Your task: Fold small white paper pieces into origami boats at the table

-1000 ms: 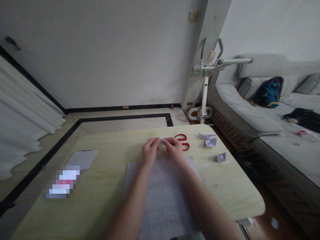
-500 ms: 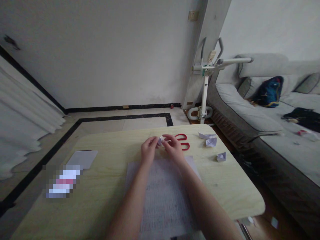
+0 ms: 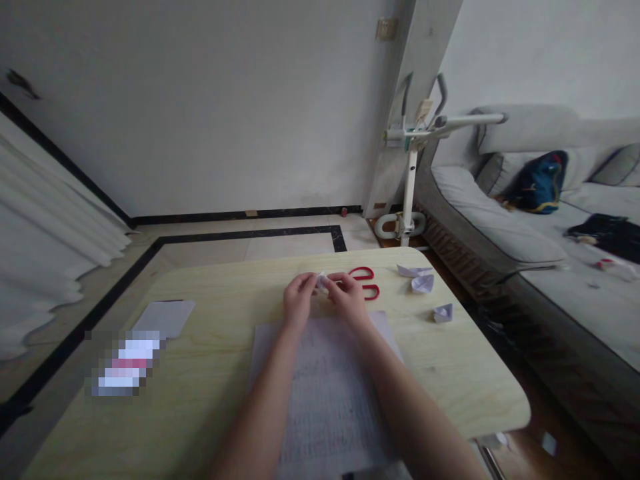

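Through the head camera I am watching both hands working close together above the pale wooden table (image 3: pixel 215 363). The left hand (image 3: pixel 299 298) is pinching the small folded paper (image 3: pixel 321 282) from its left side, with the thumb and fingers brought together on it. The right hand (image 3: pixel 349 298) is gripping the same piece from the right side, also by the fingertips. So the paper is sitting exactly in the gap between the two hands, at the tips of the fingers and not in the palms; partly they are covering it, and I am not able to tell its exact shape, or if it is touching the wood below. It is lying beyond the far edge of the printed sheet (image 3: pixel 330 400), over which both forearms are passing. Just beside the right hand, the red-handled scissors (image 3: pixel 371 287) are resting, their blades being hidden from me. Farther to the right, three folded paper pieces (image 3: pixel 423 285) are standing on the table, two of them near each other
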`<state>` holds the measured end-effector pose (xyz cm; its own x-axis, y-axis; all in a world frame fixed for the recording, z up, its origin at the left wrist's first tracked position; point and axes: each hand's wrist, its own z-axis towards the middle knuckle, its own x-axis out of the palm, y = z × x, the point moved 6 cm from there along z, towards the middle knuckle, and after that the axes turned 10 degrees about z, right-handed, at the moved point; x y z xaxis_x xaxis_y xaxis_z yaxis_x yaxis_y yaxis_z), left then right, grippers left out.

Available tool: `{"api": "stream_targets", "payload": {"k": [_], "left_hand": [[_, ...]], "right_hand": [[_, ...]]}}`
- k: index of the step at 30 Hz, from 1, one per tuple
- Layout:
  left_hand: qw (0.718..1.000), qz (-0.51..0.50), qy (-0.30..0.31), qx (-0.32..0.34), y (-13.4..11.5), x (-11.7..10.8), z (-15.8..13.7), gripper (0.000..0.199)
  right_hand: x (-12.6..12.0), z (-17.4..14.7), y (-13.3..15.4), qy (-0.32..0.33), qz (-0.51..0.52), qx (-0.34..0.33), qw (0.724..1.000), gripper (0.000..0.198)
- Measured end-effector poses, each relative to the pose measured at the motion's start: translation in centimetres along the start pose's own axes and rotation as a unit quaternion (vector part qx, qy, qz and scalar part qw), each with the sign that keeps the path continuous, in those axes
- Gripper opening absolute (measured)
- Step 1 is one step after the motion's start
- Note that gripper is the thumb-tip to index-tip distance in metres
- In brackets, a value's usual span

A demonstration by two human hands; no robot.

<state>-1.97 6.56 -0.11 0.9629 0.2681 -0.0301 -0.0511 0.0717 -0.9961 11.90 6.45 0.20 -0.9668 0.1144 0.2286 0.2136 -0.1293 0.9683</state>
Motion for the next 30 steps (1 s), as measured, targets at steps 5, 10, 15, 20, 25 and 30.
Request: {"api": "stream_targets", "payload": {"k": [5, 10, 15, 20, 25, 30], "left_hand": [[1.000, 0.025, 0.012, 0.007, -0.3, 0.0, -0.1, 0.027], [0.999, 0.038, 0.022, 0.017, -0.5, 0.1, -0.1, 0.025], [1.000, -0.014, -0.015, -0.011, 0.5, -0.4, 0.3, 0.028], [0.992, -0.110, -0.036, -0.052, 1.4, -0.5, 0.5, 0.030], [0.974, -0.213, -0.030, -0.072, 1.5, -0.2, 0.8, 0.028], [0.964, -0.256, -0.016, -0.075, 1.7, 0.0, 1.1, 0.030]], "right_hand": [[0.0, 0.0, 0.3, 0.014, 0.007, -0.007, 1.000, 0.026], [-0.1, 0.1, 0.3, 0.014, -0.029, -0.024, 0.999, 0.022], [-0.2, 0.2, 0.3, 0.010, -0.039, -0.032, 0.999, 0.017], [0.1, 0.1, 0.3, 0.026, -0.069, -0.059, 0.996, 0.016], [0.5, -0.3, 0.2, 0.049, -0.123, -0.109, 0.985, 0.012], [0.8, -0.8, 0.6, 0.061, -0.175, -0.153, 0.971, 0.007]]}}
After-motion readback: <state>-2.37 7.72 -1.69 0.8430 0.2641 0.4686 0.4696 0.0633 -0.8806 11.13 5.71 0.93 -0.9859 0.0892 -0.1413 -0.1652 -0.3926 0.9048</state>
